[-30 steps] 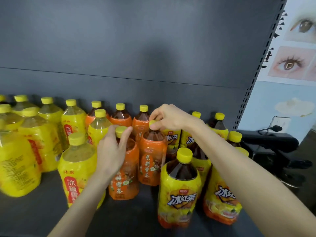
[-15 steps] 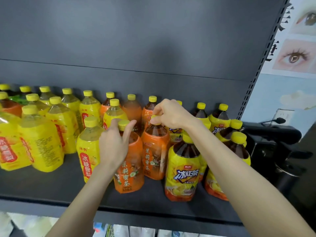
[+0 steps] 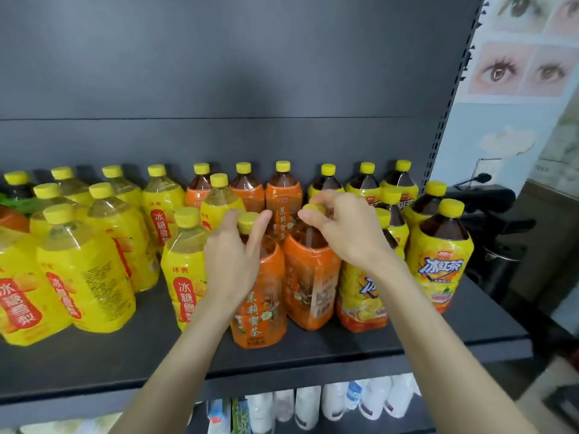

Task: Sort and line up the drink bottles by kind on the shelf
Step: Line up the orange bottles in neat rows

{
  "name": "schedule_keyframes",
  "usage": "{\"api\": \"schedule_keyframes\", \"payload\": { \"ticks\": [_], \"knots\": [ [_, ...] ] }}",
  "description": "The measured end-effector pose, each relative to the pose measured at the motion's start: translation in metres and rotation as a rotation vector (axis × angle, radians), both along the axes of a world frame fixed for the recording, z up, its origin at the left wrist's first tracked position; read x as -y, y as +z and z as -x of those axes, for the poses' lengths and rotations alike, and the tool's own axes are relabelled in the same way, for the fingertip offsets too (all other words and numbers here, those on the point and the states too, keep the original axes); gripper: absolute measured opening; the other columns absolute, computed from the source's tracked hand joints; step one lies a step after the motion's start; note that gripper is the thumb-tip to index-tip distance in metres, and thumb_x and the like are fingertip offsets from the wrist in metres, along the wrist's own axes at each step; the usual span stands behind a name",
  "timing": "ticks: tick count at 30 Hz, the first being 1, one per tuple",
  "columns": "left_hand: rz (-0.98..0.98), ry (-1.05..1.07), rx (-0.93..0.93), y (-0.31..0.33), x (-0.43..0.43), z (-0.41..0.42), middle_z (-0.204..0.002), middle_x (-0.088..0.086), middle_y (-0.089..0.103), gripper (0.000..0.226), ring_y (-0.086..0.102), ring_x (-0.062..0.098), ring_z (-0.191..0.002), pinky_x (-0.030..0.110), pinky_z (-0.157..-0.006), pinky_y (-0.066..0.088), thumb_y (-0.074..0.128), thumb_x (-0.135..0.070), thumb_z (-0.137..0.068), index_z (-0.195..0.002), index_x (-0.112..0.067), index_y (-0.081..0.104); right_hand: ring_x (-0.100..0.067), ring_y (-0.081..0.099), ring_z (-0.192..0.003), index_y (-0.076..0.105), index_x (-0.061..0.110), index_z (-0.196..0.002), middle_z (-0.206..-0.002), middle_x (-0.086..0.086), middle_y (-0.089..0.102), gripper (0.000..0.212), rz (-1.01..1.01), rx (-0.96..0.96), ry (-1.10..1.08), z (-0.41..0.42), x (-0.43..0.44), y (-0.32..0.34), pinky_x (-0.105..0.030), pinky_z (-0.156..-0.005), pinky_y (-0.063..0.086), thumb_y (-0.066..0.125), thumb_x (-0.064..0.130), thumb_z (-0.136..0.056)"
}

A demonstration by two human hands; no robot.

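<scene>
Left grip: the left hand (image 3: 233,261) held the front orange bottle (image 3: 260,308) at its neck. Thumb and forefinger forked round it just under the cap (image 3: 247,221), and the palm lay against the shoulder. The remaining fingers could not be made out.
Right grip: the right hand (image 3: 344,233) came from above and pinched the lid (image 3: 313,208) of the second orange bottle (image 3: 308,286) between thumb and curled fingertips.
Held bottles: both stood upright on the shelf (image 3: 125,349). The second one was pressed against the right side of the front orange bottle and sat slightly behind it.
Left of the front orange bottle: a pear bottle (image 3: 185,277) stood just beside it, with more of that kind farther left.
Right of it: beyond the second orange bottle, an iced tea bottle (image 3: 360,302) stood close, with others of its kind farther right.
Behind it: three orange bottles (image 3: 283,195) stood along the back wall. A stray pear bottle (image 3: 221,202) stood behind and to the left, in front of them.
Step in hand: by the look of it, the two held bottles were being drawn into file with the orange group, between the pear and iced tea groups.
Next move: it would call for sliding or lifting each bottle by its top while keeping it upright. They should go straight back, with care not to knock the tight neighbours. The stray pear bottle would have to go left to open the lane.
</scene>
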State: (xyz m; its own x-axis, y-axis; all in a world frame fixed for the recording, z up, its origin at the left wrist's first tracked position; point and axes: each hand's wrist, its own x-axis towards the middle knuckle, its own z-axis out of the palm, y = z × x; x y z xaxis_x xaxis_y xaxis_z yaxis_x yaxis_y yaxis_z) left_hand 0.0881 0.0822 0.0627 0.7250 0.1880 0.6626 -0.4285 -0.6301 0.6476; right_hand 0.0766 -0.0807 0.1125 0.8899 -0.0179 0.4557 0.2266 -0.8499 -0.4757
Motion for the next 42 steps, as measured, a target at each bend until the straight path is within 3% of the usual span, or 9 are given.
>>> {"api": "schedule_keyframes", "payload": {
  "ticks": [8, 11, 14, 16, 21, 26, 31, 38, 42],
  "knots": [
    [0.121, -0.121, -0.026, -0.01, -0.009, 0.016, -0.072, -0.007, 0.067, 0.033, 0.063, 0.006, -0.07, 0.029, -0.068, 0.052, 0.049, -0.059, -0.087, -0.082, -0.027, 0.057, -0.012, 0.052, -0.112, 0.057, 0.023, -0.125, -0.119, 0.004, 0.057, 0.049, -0.345, 0.099, 0.005, 0.022, -0.017, -0.042, -0.033, -0.096, 0.044, 0.062, 0.051, -0.085],
    [0.12, -0.164, -0.022, -0.024, -0.014, 0.021, -0.102, -0.007, 0.066, 0.042, 0.06, 0.008, -0.098, 0.033, -0.086, 0.051, 0.054, -0.06, -0.085, -0.108, -0.026, 0.061, -0.005, 0.044, -0.121, 0.038, 0.033, -0.14, -0.13, 0.007, 0.046, 0.071, -0.461, 0.084, 0.044, 0.03, -0.024, -0.072, -0.026, -0.098, 0.04, 0.068, 0.054, -0.079],
    [0.115, -0.13, -0.014, -0.034, -0.012, 0.028, -0.12, -0.006, 0.061, 0.057, 0.054, 0.011, -0.113, 0.035, -0.096, 0.046, 0.053, -0.06, -0.084, -0.127, -0.024, 0.055, -0.008, 0.049, -0.119, 0.036, 0.039, -0.139, -0.13, 0.006, 0.05, 0.074, -0.529, 0.087, -0.002, 0.032, -0.026, -0.089, -0.034, -0.098, 0.046, 0.064, 0.065, -0.076],
    [0.15, -0.116, 0.005, -0.036, -0.011, 0.035, -0.12, -0.004, 0.062, 0.056, 0.055, 0.013, -0.113, 0.04, -0.095, 0.047, 0.053, -0.059, -0.085, -0.127, -0.022, 0.056, -0.007, 0.055, -0.113, 0.04, 0.037, -0.134, -0.123, 0.01, 0.056, 0.071, -0.57, 0.1, -0.008, 0.036, -0.024, -0.091, -0.036, -0.094, 0.051, 0.066, 0.064, -0.074],
    [0.382, -0.142, -0.052, -0.048, -0.011, 0.051, -0.124, -0.008, 0.056, 0.067, 0.053, 0.007, -0.114, 0.025, -0.093, 0.046, 0.056, -0.065, -0.074, -0.129, -0.027, 0.049, 0.021, 0.051, -0.095, 0.037, 0.036, -0.122, -0.107, 0.029, 0.048, 0.073, -0.799, 0.101, 0.023, 0.054, -0.02, -0.096, -0.004, -0.072, 0.045, 0.077, 0.056, -0.064],
    [0.655, -0.24, -0.221, -0.079, -0.006, 0.063, -0.111, -0.015, 0.06, 0.077, 0.061, 0.007, -0.102, 0.017, -0.072, 0.051, 0.059, -0.067, -0.06, -0.125, -0.029, 0.044, -0.001, 0.06, -0.103, 0.044, 0.031, -0.126, -0.116, 0.013, 0.06, 0.081, -0.978, 0.086, -0.015, 0.06, -0.037, -0.133, -0.027, -0.088, 0.052, 0.067, 0.071, -0.059],
    [0.674, -0.181, -0.187, -0.079, -0.002, 0.057, -0.109, -0.005, 0.064, 0.077, 0.064, 0.01, -0.098, 0.028, -0.079, 0.054, 0.057, -0.068, -0.063, -0.123, -0.02, 0.051, -0.008, 0.062, -0.102, 0.051, 0.025, -0.122, -0.112, 0.008, 0.064, 0.081, -1.009, 0.139, -0.064, 0.046, -0.041, -0.137, -0.037, -0.091, 0.054, 0.064, 0.075, -0.06],
    [0.641, -0.121, -0.182, -0.076, -0.005, 0.037, -0.117, -0.001, 0.061, 0.082, 0.06, 0.012, -0.104, 0.028, -0.085, 0.052, 0.067, -0.067, -0.068, -0.129, -0.016, 0.046, 0.002, 0.062, -0.096, 0.052, 0.019, -0.122, -0.108, 0.008, 0.065, 0.08, -1.003, 0.116, 0.018, 0.014, -0.047, -0.132, -0.011, -0.077, 0.05, 0.061, 0.069, -0.061],
    [0.631, -0.102, -0.177, -0.079, -0.012, 0.016, -0.123, 0.002, 0.058, 0.08, 0.058, 0.016, -0.111, 0.033, -0.092, 0.051, 0.065, -0.065, -0.072, -0.132, -0.017, 0.043, 0.0, 0.061, -0.099, 0.048, 0.018, -0.127, -0.109, 0.009, 0.063, 0.073, -0.966, 0.093, 0.054, -0.009, -0.054, -0.133, -0.014, -0.079, 0.05, 0.067, 0.06, -0.07]
  ]
}}
